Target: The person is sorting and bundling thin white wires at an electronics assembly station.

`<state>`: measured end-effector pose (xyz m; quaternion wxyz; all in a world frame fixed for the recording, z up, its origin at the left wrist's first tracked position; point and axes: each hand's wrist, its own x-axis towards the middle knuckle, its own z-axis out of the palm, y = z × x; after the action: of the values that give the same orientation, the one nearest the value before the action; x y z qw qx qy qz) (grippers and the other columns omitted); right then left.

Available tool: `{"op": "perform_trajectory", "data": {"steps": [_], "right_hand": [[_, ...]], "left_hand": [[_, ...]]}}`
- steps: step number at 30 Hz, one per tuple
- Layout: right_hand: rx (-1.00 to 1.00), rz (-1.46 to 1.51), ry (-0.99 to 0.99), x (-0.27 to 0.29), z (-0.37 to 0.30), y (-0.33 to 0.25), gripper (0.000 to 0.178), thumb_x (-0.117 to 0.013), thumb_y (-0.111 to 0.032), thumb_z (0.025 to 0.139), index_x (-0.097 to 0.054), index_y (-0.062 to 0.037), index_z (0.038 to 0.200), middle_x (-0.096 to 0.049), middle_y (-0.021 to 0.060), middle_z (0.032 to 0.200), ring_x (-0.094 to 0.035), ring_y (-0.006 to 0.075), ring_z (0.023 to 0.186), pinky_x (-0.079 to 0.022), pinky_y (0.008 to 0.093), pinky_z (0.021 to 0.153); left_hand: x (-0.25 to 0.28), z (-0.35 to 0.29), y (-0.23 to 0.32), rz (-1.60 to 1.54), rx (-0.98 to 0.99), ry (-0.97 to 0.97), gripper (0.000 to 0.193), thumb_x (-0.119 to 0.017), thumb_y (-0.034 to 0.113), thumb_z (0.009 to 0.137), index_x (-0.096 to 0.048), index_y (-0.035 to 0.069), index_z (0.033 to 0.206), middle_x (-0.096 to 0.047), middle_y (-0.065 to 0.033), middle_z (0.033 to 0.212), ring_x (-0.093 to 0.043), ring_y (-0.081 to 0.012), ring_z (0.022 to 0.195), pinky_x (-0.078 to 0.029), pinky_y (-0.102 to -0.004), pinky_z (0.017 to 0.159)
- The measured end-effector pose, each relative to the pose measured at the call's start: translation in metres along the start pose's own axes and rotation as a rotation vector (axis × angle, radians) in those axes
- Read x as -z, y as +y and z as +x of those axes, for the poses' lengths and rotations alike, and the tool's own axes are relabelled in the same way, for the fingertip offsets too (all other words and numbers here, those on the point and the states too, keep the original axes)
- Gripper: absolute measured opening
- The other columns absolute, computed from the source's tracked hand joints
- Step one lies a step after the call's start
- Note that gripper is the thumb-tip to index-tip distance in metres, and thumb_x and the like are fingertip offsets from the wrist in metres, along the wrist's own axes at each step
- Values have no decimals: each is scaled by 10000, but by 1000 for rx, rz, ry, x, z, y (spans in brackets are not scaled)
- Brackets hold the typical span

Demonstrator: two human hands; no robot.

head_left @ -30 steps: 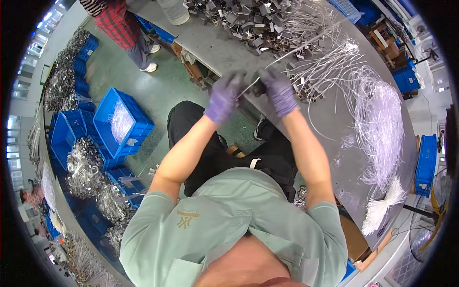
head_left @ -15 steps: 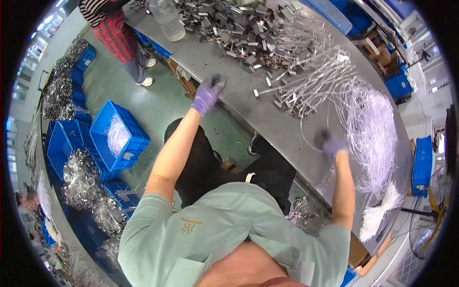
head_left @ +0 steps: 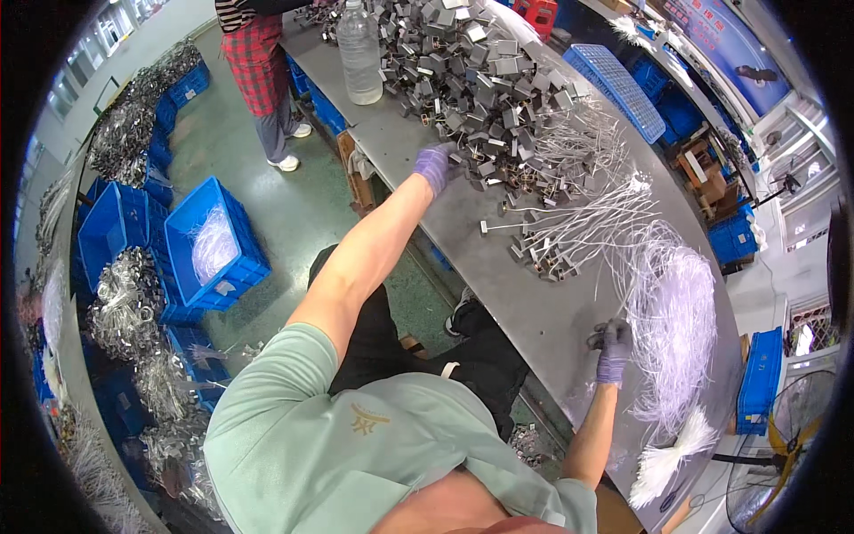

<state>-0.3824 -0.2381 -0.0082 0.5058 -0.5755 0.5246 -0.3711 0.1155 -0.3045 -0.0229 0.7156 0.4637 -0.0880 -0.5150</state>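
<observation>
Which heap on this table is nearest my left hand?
The dark grey blocks, beside your left hand; the clear strands and white bundle lie nearer your right hand.

One left hand [head_left: 434, 167] and one right hand [head_left: 611, 349] make two. At the left fingers lies one heap of dark blocks [head_left: 480, 67], too many to count; beyond them stand one bottle [head_left: 359, 58] and one co-worker [head_left: 256, 71]. Just right of the right fingers lies one clear strand bundle [head_left: 669, 311]; nearer the body than them, one white bundle [head_left: 669, 461].

print [head_left: 366, 419] on shirt [head_left: 276, 427] and blue banner [head_left: 734, 52]
</observation>
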Motion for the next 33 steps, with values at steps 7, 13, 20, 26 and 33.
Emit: {"op": "perform_trajectory", "data": {"steps": [7,13,20,26,33], "right_hand": [[-74,-270,-2,-3,33,117,219,-549,-218,901,-569,-21,996,-603,58,749,-533,126,519,-419,245,445],[-117,284,-134,-104,41,42,250,-531,-204,903,-542,-12,1063,-642,92,838,-594,163,567,-454,262,480],[-280,634,-632,-291,59,-36,346,-480,-133,913,-433,28,1216,-604,147,1023,-624,259,836,-506,328,680],[-233,820,-673,-390,98,-48,293,-483,-144,916,-430,1,1164,-599,178,1064,-634,293,865,-523,359,661],[-224,858,-441,-382,93,-83,223,-483,-141,922,-471,6,1090,-631,190,950,-664,280,752,-549,307,539]], "left_hand": [[40,-63,3,19,40,-58,186,-574,92,801,-571,9,966,-598,-120,822,-608,-211,687,-523,-301,591],[94,-151,19,412,-125,-31,278,-518,81,777,-526,-25,1034,-592,-128,745,-582,-189,630,-489,-286,572],[144,-247,9,794,-400,12,275,-507,96,771,-526,-29,1016,-560,-73,715,-521,-132,664,-436,-253,655],[190,-335,12,978,-180,247,195,-551,206,849,-545,14,819,-521,-48,675,-498,-113,659,-410,-268,592],[293,-389,-1,929,-46,481,342,-626,329,831,-544,32,683,-483,-15,541,-438,-99,496,-342,-270,459]]}}
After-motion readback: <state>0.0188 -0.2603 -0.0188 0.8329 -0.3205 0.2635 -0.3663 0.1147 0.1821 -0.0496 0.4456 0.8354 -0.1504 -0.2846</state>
